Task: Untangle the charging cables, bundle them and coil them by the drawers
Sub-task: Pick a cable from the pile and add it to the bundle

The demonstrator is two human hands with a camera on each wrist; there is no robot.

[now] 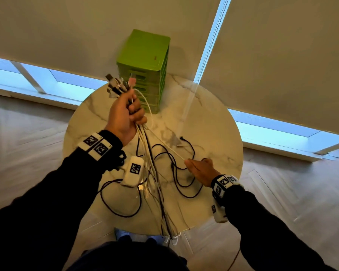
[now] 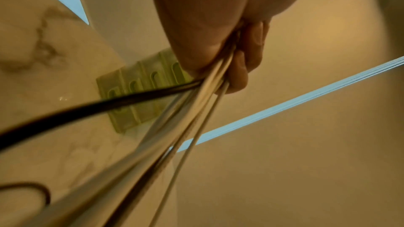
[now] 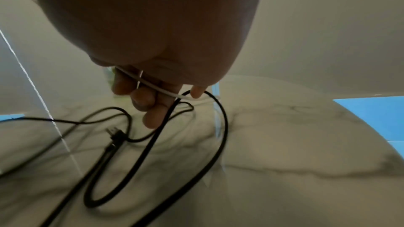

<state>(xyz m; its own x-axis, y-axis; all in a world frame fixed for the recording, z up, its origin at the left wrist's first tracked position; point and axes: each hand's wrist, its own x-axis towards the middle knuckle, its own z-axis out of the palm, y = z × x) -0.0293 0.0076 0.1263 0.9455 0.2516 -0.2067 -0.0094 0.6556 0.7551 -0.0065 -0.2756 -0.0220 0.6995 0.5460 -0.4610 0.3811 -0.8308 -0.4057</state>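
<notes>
My left hand [image 1: 128, 112] is raised above the round marble table [image 1: 219, 133] and grips a bundle of cables [image 1: 155, 173] just below their plugs [image 1: 117, 85], which fan out above the fist. The strands hang down past the table's near edge; in the left wrist view the fingers [image 2: 240, 68] curl round them. One white cable [image 1: 164, 142] runs taut from that fist down to my right hand [image 1: 201, 169], whose fingers [image 3: 150, 99] curl round it low over the table. Loose black cables [image 1: 180, 173] loop on the tabletop, one with a plug [image 3: 116, 135]. The green drawer unit [image 1: 145, 67] stands at the table's far edge.
Closed roller blinds [image 1: 282, 55] hang behind the table, with strips of window [image 1: 47, 79] below them. Wooden floor [image 1: 282, 192] surrounds the table. A black cable loop [image 1: 117, 200] lies near the table's left front.
</notes>
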